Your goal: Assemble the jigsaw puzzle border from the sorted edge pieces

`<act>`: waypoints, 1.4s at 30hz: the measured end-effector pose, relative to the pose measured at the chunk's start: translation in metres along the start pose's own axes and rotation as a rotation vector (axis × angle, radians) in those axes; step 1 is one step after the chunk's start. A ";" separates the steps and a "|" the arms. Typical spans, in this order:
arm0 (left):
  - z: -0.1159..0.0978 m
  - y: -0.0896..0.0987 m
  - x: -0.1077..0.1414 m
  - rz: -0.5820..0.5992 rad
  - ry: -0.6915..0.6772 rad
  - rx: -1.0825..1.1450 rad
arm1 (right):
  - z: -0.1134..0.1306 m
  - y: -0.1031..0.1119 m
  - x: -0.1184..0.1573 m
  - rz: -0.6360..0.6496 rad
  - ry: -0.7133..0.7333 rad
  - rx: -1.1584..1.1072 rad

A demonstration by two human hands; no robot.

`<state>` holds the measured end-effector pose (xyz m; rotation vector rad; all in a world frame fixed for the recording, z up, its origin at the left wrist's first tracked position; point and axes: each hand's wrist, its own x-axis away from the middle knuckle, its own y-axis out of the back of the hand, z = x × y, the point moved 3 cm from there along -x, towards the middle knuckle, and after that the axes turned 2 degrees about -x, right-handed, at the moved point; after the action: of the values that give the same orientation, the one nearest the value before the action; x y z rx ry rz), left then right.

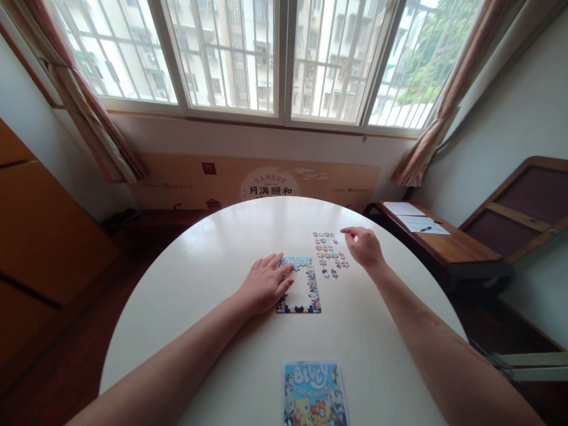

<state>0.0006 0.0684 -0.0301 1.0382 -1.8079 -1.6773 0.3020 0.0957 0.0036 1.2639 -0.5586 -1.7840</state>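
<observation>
My left hand (266, 283) lies flat with fingers spread over the left side of a puzzle border (316, 290), whose middle shows bare white. To the right of the border, several loose puzzle pieces (327, 254) lie in rough rows. My right hand (361, 244) is just beyond their right side, raised a little, with thumb and index finger brought together at the tips. Whatever may be between those fingertips is too small to make out. Nearer to me lies a colourful picture sheet (314, 393) with "Bluey" lettering, touched by neither hand.
The round white table (177, 331) carries all of this. Behind it are a printed cardboard panel (177, 177) and barred windows. At the right stands a wooden side table (470, 248) with papers (421, 225) and pens, beside a folded wooden frame. A wooden cabinet (44, 225) is at the left.
</observation>
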 end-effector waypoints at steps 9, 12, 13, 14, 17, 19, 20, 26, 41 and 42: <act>-0.001 0.004 0.000 0.055 0.022 0.003 | -0.008 -0.032 0.008 0.151 0.009 0.075; -0.003 0.006 0.000 0.073 0.028 0.003 | -0.004 -0.037 0.007 0.177 0.025 0.091; -0.004 0.006 0.000 0.076 0.031 0.006 | -0.004 -0.037 0.007 0.182 0.023 0.097; -0.005 0.006 0.000 0.078 0.032 0.010 | -0.004 -0.038 0.007 0.186 0.018 0.104; -0.005 0.006 0.000 0.063 0.036 0.025 | -0.005 -0.038 0.007 0.191 -0.009 0.121; -0.005 0.007 0.000 0.029 0.037 0.041 | -0.005 -0.038 0.007 0.193 -0.028 0.129; -0.004 0.008 -0.001 0.009 0.038 0.050 | -0.005 -0.037 0.008 0.195 -0.036 0.132; 0.003 0.014 -0.001 -0.059 0.065 0.108 | -0.003 -0.035 0.007 0.219 -0.085 0.140; 0.004 0.014 0.000 -0.131 0.073 0.199 | -0.004 -0.040 0.001 0.264 -0.201 0.135; 0.003 0.015 0.001 -0.126 0.074 0.201 | -0.003 -0.039 0.001 0.260 -0.202 0.144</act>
<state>-0.0051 0.0694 -0.0165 1.3069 -1.9278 -1.5278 0.2898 0.1162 -0.0280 1.0555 -0.9370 -1.6835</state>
